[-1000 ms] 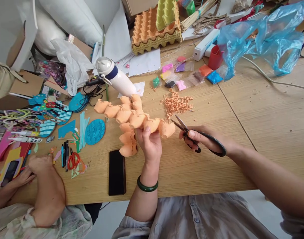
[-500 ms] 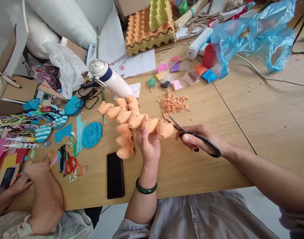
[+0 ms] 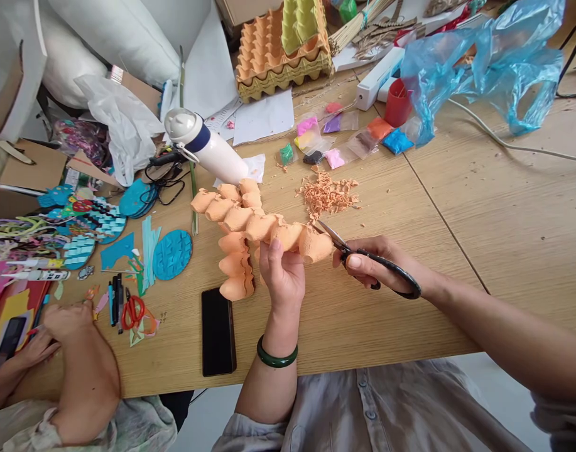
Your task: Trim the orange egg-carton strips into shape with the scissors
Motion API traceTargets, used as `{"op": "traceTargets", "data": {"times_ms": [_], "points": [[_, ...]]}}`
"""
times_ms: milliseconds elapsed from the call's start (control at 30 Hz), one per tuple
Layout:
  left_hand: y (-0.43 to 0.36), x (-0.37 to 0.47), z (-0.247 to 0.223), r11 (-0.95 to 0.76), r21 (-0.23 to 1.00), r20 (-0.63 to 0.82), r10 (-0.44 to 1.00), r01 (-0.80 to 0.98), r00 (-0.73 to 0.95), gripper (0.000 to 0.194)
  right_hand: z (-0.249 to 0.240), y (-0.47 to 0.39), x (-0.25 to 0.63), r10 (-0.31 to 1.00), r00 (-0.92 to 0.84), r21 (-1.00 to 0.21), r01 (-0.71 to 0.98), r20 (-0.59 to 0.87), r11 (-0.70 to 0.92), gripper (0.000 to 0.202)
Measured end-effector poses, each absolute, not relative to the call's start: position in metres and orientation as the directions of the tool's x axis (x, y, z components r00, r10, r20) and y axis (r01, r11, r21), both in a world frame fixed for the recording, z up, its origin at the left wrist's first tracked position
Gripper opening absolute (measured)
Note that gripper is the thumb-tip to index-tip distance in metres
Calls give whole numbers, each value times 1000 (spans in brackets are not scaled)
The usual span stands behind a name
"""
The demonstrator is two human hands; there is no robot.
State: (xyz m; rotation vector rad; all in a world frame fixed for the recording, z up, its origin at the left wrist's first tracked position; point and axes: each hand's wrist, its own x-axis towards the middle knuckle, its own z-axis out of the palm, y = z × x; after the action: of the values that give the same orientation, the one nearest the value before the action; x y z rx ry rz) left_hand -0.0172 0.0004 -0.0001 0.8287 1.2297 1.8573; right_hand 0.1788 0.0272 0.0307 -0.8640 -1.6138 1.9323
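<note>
A strip of orange egg-carton cups point(image 3: 262, 227) is pinched in my left hand point(image 3: 284, 276), thumb on the near side and fingers behind it. My right hand point(image 3: 370, 267) grips black-handled scissors point(image 3: 386, 273), whose blades meet the upper edge of the strip's rightmost cup. Another piece of orange egg carton point(image 3: 237, 267) lies on the table left of my left hand. Beyond the scissors is a pile of small orange scraps point(image 3: 329, 193). The scissor tips are partly hidden against the cup.
Near my left forearm lies a black phone point(image 3: 218, 333). A white bottle point(image 3: 212, 150), stacked egg trays point(image 3: 282, 56), small colored packets point(image 3: 358, 141) and a blue plastic bag point(image 3: 480, 69) stand farther back. A co-worker's arms point(image 3: 83, 351) rest at left beside red scissors point(image 3: 132, 311).
The held strip has shifted very slightly to the right. My hands keep nearly the same grip and position, and the scissors barely move.
</note>
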Motion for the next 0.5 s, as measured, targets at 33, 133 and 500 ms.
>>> {"op": "traceTargets", "data": {"times_ms": [33, 133, 500], "points": [[0, -17, 0, -264, 935, 111, 853, -238, -510, 40, 31, 27, 179, 707, -688, -980, 32, -163, -195, 60], [0, -16, 0, -272, 935, 121, 850, -229, -513, 38, 33, 26, 178, 718, -671, -974, 25, -184, -226, 62], [0, -15, -2, -276, 941, 136, 839, -197, -526, 46, 25, 28, 171, 772, -556, -924, -18, -308, -381, 59]]}}
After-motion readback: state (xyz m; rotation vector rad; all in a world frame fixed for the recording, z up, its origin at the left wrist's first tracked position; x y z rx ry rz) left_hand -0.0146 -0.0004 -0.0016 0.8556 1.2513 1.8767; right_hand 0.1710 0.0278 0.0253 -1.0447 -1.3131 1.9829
